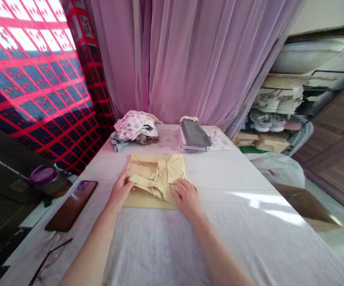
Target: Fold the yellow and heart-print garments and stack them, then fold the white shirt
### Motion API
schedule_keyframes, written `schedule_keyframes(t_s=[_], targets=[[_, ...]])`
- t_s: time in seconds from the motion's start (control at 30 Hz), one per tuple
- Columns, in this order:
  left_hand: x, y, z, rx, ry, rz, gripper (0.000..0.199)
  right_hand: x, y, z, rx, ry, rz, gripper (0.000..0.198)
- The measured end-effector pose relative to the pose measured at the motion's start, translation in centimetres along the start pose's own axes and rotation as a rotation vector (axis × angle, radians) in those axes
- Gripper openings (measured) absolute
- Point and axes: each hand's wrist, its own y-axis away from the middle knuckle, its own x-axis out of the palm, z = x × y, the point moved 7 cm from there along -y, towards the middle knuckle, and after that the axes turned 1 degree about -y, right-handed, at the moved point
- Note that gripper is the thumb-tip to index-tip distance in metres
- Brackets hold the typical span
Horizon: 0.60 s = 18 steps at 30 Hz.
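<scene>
A yellow garment [148, 183] lies on the white cloth-covered table in front of me, partly folded, with wrinkled bands and a gathered part across its top. Its kind is hard to make out. My left hand [121, 190] pinches the left edge of its upper layer between thumb and fingers. On the opposite side my right hand [187, 195] is closed on the right edge, its fingers bent over the cloth. Beyond the garment, a loose heap of clothes [134, 129] sits at the back left, and a neat stack of folded clothes [194, 133] at the back right.
A phone [73, 204] and a pair of glasses [51, 254] lie along the table's left side. Beside that edge stands a jar with a purple lid [43, 174]. Purple curtains [186, 59] hang behind the table. Shelves with shoes [269, 121] and an open cardboard box [303, 202] are at right.
</scene>
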Motion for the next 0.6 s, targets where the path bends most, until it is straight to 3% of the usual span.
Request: schedule_keyframes(t_s=[0.13, 0.3, 0.47, 0.6], targets=[[-1.1, 0.0, 0.8, 0.077, -0.21, -0.032, 0.05, 0.3, 0.1, -0.3, -0.021, -0.003, 0.009, 0.034], [-0.9, 0.7, -0.7, 0.388, -0.465, -0.1, 0.036, -1.4, 0.6, 0.8, -0.054, 0.015, -0.166, 0.031], [-0.6, 0.7, -0.4, 0.382, -0.561, -0.061, 0.029, -2.7, 0.9, 4.6, -0.221, -0.073, -0.241, 0.014], [-0.6, 0.7, -0.1, 0.385, -0.599, -0.041, 0.039, -1.9, 0.3, 6.0, -0.203, -0.083, -0.187, 0.012]])
